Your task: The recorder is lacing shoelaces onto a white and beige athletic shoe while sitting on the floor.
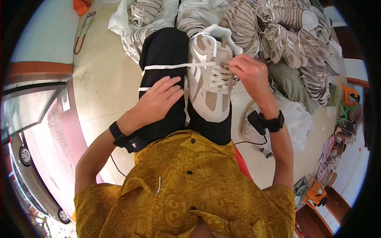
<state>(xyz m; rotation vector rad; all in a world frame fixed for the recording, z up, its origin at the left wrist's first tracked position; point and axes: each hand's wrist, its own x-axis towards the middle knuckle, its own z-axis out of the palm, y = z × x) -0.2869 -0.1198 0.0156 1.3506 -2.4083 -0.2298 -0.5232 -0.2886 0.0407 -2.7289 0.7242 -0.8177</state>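
Observation:
A beige and white sneaker (pixel 207 89) lies on my right thigh, toe toward me, with laces (pixel 219 79) crossing its front. One pale lace end (pixel 170 66) stretches left from the shoe over my black trouser leg. Another short stretch of white lace shows beside my left hand (pixel 160 97), which lies on that leg with fingers extended; whether lace runs beneath the palm is hidden. At the shoe's right side, near the upper eyelets, my right hand (pixel 252 71) pinches a lace between thumb and fingers.
Bundles of similar shoes (pixel 285 43) are heaped on the floor ahead, some in clear plastic bags (pixel 119 22). A crumpled plastic bag (pixel 295 123) lies to the right. A long U-shaped metal tool (pixel 84 33) rests at the far left. A thin cable (pixel 254 143) hangs from my right wrist device.

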